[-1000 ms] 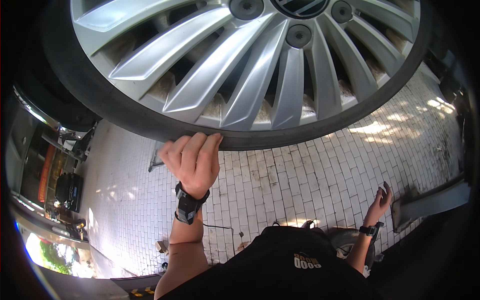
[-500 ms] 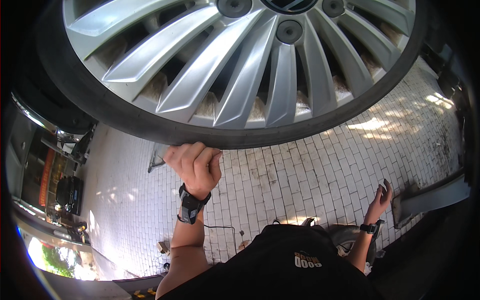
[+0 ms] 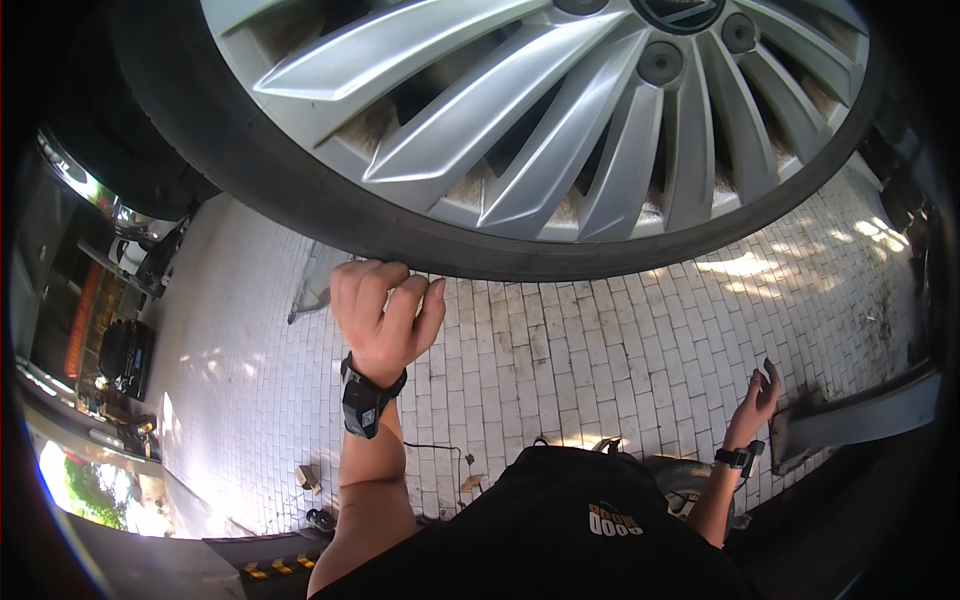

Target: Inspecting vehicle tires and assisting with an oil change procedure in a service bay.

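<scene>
A large car wheel fills the top of the view, with a silver multi-spoke rim point(image 3: 560, 150) and a black tyre point(image 3: 480, 262). At the tyre's lower edge is my left hand point(image 3: 382, 315), its fingers curled against the tread and the thumb bent on the right side. The fingertips are partly hidden. A black band device point(image 3: 368, 396) is strapped to that wrist. My right hand point(image 3: 757, 403) hangs at the lower right, away from the wheel. Its fingers are loosely bent and apart, with nothing in them, and a dark watch-like band point(image 3: 742, 458) circles the wrist.
Pale brick paving point(image 3: 540, 360) lies below the wheel. A grey metal beam point(image 3: 860, 420) juts in at the right. Another tyre point(image 3: 680, 478) rests on the ground beside my body. A thin dark cable point(image 3: 445, 447) runs near my left forearm. Vehicles and equipment line the left side.
The wheel sits farther right in the view and appears turned slightly clockwise. My left hand has moved a little up and left, staying at the tyre's edge. My right hand has hardly moved.
</scene>
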`<state>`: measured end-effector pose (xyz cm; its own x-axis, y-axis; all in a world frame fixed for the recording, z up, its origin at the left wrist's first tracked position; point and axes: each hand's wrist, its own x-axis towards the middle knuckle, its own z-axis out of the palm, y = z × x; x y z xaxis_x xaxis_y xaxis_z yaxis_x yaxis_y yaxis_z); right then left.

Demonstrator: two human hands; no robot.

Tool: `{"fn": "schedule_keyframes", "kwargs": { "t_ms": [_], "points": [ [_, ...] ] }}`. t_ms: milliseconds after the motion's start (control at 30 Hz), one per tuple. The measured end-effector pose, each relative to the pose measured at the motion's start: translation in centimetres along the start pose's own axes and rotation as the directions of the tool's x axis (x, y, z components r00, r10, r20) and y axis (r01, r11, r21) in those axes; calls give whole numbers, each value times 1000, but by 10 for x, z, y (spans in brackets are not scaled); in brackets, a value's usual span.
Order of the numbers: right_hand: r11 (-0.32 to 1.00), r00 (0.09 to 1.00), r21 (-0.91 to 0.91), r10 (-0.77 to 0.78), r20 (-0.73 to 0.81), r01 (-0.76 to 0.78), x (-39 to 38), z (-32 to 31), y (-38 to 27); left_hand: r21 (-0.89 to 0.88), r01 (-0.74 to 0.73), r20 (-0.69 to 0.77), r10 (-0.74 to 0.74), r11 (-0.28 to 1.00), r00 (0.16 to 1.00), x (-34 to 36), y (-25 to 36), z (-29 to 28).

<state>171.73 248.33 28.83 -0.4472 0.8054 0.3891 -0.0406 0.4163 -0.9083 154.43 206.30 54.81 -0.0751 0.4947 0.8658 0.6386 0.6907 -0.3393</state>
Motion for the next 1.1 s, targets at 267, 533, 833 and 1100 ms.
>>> {"fn": "schedule_keyframes", "kwargs": {
  "t_ms": [267, 533, 833, 1100],
  "points": [
    [1000, 1000, 5, 15, 16, -15, 0, 10, -18, -78, 100, -2, -100, 992, 995, 4, 1, 3],
    [999, 999, -17, -38, 29, 39, -5, 4, -12, -27, 117, -18, -117, 993, 993, 8, 0, -1],
    [998, 998, 34, -51, 31, 50, -3, 4, -22, -37, 126, -149, -130, 991, 980, 7, -16, -27],
    [996, 996, -43, -84, -20, 83, -1, 13, -38, 100, 267, -154, -250, 959, 956, 32, -29, -38]
  ]
}}
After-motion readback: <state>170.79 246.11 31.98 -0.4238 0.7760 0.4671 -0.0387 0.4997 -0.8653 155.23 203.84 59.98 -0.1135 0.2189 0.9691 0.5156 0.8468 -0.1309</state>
